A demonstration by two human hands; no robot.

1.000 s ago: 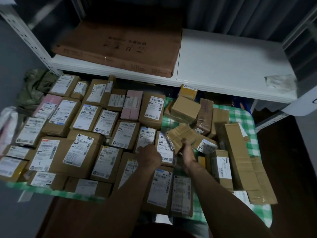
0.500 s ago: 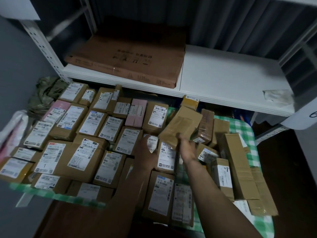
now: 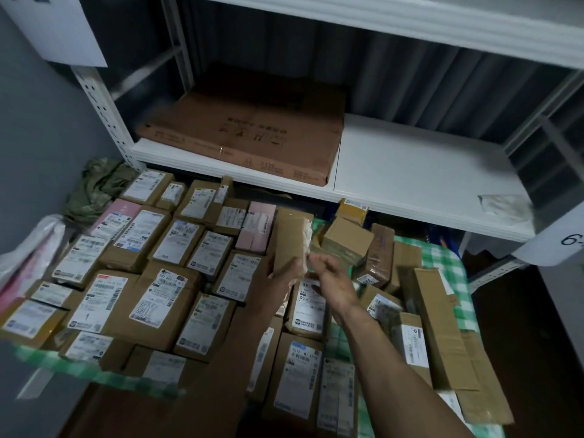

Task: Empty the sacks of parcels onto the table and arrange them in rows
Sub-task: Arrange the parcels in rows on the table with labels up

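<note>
Far side: white steel shelf (image 3: 410, 165), large flat brown carton (image 3: 246, 134) lying on its left half, crumpled clear wrapper (image 3: 502, 205) at its right end. Behind, dark corrugated panel (image 3: 395, 74). Upper left, white paper sheet (image 3: 63, 30) above a perforated upright (image 3: 104, 115); far right, white tag (image 3: 565, 245) marked "6-".

Sign (image 3: 567, 246), right of the flat carton (image 3: 246, 134): "6-", and there the edge cuts it off.
Label (image 3: 94, 306) on the big parcel (image 3: 124, 298), below-left of the carton: a lone "1".
Carton's own print: blurred.
Other labels: too small.
</note>
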